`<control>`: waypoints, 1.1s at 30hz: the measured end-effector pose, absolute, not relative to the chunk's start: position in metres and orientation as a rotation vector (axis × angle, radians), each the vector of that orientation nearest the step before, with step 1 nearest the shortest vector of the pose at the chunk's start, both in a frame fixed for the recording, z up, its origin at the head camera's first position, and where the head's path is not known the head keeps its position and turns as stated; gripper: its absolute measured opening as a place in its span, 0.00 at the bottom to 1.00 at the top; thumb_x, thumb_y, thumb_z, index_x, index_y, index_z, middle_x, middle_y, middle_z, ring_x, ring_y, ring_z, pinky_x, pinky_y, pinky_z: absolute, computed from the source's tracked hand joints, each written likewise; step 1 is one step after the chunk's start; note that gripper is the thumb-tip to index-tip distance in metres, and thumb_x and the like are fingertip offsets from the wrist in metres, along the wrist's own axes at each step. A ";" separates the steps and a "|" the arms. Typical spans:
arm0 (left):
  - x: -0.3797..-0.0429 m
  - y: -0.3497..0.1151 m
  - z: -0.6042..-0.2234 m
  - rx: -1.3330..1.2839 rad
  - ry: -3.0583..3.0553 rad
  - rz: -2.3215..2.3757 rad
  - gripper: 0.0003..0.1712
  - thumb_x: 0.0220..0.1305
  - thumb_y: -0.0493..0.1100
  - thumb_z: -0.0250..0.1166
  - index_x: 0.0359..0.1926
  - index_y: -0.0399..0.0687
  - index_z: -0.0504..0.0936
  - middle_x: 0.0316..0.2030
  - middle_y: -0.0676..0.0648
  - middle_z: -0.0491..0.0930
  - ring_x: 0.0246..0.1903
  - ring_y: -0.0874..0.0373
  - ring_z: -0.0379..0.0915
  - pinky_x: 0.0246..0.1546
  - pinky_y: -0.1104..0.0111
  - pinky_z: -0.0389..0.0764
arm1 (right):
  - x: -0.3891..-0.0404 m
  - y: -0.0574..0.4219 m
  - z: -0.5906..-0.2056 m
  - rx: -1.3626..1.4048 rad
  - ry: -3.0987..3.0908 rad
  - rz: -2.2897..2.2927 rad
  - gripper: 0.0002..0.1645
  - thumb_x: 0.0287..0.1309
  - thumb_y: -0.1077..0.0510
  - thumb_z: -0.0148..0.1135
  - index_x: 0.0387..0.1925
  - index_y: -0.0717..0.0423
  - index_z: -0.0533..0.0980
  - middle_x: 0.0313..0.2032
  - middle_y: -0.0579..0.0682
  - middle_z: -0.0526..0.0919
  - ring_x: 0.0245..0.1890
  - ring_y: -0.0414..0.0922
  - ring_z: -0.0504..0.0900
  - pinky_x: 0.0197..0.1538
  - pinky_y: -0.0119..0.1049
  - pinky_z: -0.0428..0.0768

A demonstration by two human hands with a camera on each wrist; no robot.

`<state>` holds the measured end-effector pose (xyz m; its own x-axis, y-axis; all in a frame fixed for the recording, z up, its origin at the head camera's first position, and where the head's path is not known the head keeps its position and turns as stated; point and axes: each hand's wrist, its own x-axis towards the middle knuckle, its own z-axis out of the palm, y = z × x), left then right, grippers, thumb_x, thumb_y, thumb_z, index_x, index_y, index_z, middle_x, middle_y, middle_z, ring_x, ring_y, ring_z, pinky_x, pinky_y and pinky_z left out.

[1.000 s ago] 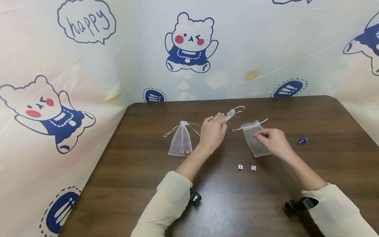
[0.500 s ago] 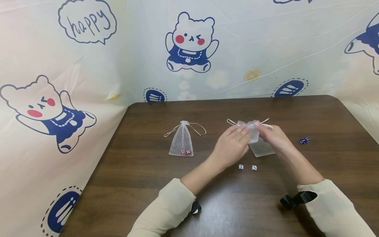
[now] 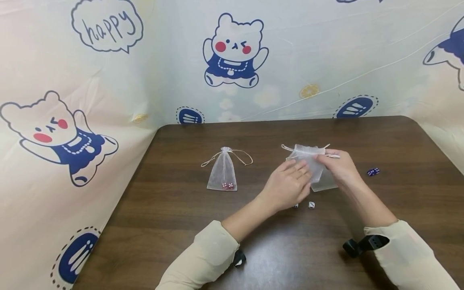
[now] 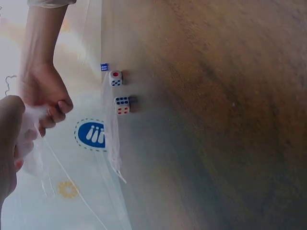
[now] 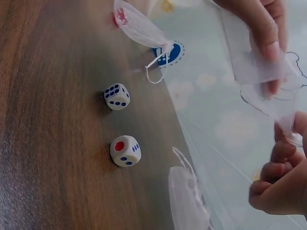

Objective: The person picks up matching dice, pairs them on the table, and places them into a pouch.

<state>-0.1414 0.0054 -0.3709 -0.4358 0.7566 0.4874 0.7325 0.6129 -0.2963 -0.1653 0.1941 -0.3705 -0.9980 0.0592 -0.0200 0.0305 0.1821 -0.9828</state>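
Both hands hold a small sheer white drawstring bag (image 3: 314,171) above the table. My left hand (image 3: 286,183) pinches its body between thumb and fingers, with the thumb lying on the fabric (image 5: 243,69) in the right wrist view. At the drawstring end, my right hand (image 3: 340,167) pinches the edge. A second sheer bag (image 3: 324,185) lies flat on the table underneath, partly hidden by the hands. Just in front are two white dice; one white die (image 3: 311,205) shows fully, the other white die (image 4: 115,78) is mostly covered by my left hand in the head view.
To the left stands a tied sheer bag (image 3: 221,171) with red dice (image 3: 228,186) inside. Blue dice (image 3: 373,172) lie to the right on the brown wooden table (image 3: 156,217). A printed cloth (image 3: 290,60) hangs behind the table.
My left hand brought the crumpled bag from the back of the table over to the right hand, which now pinches its edge. The bag has been spread flatter between the hands.
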 end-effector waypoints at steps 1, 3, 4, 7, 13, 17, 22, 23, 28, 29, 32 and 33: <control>-0.142 0.005 -0.371 -1.169 -2.256 0.027 0.19 0.62 0.51 0.51 0.47 0.54 0.83 0.49 0.55 0.79 0.56 0.63 0.68 0.62 0.67 0.55 | -0.165 0.194 -0.369 -0.098 -2.377 1.968 0.08 0.54 0.58 0.61 0.36 0.57 0.79 0.24 0.32 0.80 0.27 0.32 0.75 0.33 0.27 0.72; -0.142 0.003 -0.370 -1.174 -2.257 -0.038 0.18 0.62 0.50 0.52 0.45 0.54 0.84 0.47 0.55 0.80 0.55 0.63 0.69 0.62 0.67 0.54 | -0.163 0.193 -0.365 -0.118 -2.268 1.968 0.02 0.54 0.60 0.62 0.29 0.51 0.80 0.21 0.34 0.80 0.24 0.33 0.76 0.28 0.26 0.73; -0.143 0.001 -0.370 -1.175 -2.253 -0.082 0.17 0.62 0.50 0.52 0.44 0.54 0.84 0.45 0.56 0.81 0.53 0.63 0.71 0.62 0.67 0.56 | -0.163 0.193 -0.363 -0.122 -2.217 1.944 0.05 0.53 0.61 0.63 0.26 0.47 0.79 0.20 0.35 0.79 0.22 0.33 0.76 0.26 0.25 0.73; -0.146 -0.003 -0.371 -1.163 -2.208 -0.216 0.13 0.61 0.48 0.54 0.37 0.54 0.85 0.36 0.58 0.83 0.44 0.63 0.76 0.58 0.65 0.61 | -0.160 0.192 -0.358 -0.083 -2.100 1.820 0.06 0.51 0.63 0.65 0.23 0.49 0.81 0.21 0.35 0.79 0.22 0.33 0.75 0.24 0.23 0.72; -0.155 -0.011 -0.358 -1.015 -2.084 -0.564 0.07 0.57 0.44 0.59 0.30 0.48 0.81 0.28 0.55 0.79 0.32 0.62 0.72 0.45 0.68 0.68 | -0.152 0.190 -0.356 0.298 -2.040 1.240 0.05 0.47 0.68 0.66 0.28 0.68 0.80 0.20 0.42 0.74 0.26 0.35 0.67 0.29 0.21 0.63; -0.161 -0.017 -0.341 -0.942 -2.076 -0.856 0.04 0.54 0.40 0.62 0.29 0.45 0.77 0.33 0.50 0.76 0.36 0.56 0.69 0.42 0.68 0.65 | -0.148 0.186 -0.362 0.619 -1.945 0.960 0.12 0.52 0.59 0.61 0.23 0.66 0.80 0.16 0.50 0.73 0.24 0.42 0.63 0.30 0.27 0.58; -0.164 -0.022 -0.335 -1.017 -2.258 -0.890 0.02 0.55 0.41 0.64 0.30 0.48 0.82 0.40 0.51 0.77 0.42 0.57 0.68 0.44 0.65 0.64 | -0.144 0.179 -0.368 0.787 -1.888 0.793 0.19 0.58 0.54 0.52 0.20 0.63 0.78 0.15 0.48 0.71 0.20 0.46 0.63 0.28 0.32 0.58; -0.164 -0.022 -0.336 -1.038 -2.302 -0.862 0.03 0.56 0.42 0.64 0.31 0.49 0.83 0.41 0.52 0.78 0.43 0.58 0.69 0.44 0.65 0.64 | -0.143 0.177 -0.368 0.805 -1.874 0.778 0.19 0.58 0.55 0.52 0.19 0.63 0.77 0.15 0.48 0.71 0.20 0.46 0.62 0.27 0.33 0.58; -0.163 -0.022 -0.339 -1.056 -2.450 -0.730 0.09 0.63 0.45 0.59 0.36 0.51 0.85 0.39 0.56 0.82 0.42 0.62 0.74 0.47 0.64 0.64 | -0.142 0.172 -0.373 0.857 -1.791 0.762 0.15 0.54 0.60 0.51 0.19 0.64 0.77 0.15 0.50 0.71 0.19 0.48 0.63 0.28 0.36 0.59; -0.163 -0.022 -0.339 -1.050 -2.466 -0.707 0.10 0.63 0.45 0.59 0.37 0.51 0.86 0.38 0.56 0.82 0.41 0.62 0.74 0.47 0.64 0.64 | -0.142 0.172 -0.374 0.861 -1.779 0.765 0.15 0.54 0.60 0.51 0.19 0.64 0.77 0.15 0.50 0.72 0.18 0.48 0.63 0.28 0.37 0.59; -0.162 -0.022 -0.339 -1.026 -2.518 -0.656 0.08 0.61 0.45 0.60 0.36 0.52 0.86 0.34 0.58 0.82 0.37 0.66 0.75 0.48 0.66 0.64 | -0.143 0.172 -0.376 0.857 -1.781 0.765 0.16 0.55 0.59 0.51 0.19 0.64 0.77 0.15 0.50 0.71 0.18 0.48 0.63 0.28 0.37 0.59; -0.162 -0.022 -0.338 -1.020 -2.541 -0.644 0.08 0.60 0.45 0.60 0.35 0.53 0.86 0.33 0.58 0.82 0.35 0.67 0.75 0.47 0.66 0.64 | -0.143 0.172 -0.377 0.851 -1.794 0.766 0.16 0.55 0.59 0.52 0.19 0.64 0.77 0.15 0.49 0.71 0.19 0.48 0.62 0.28 0.37 0.58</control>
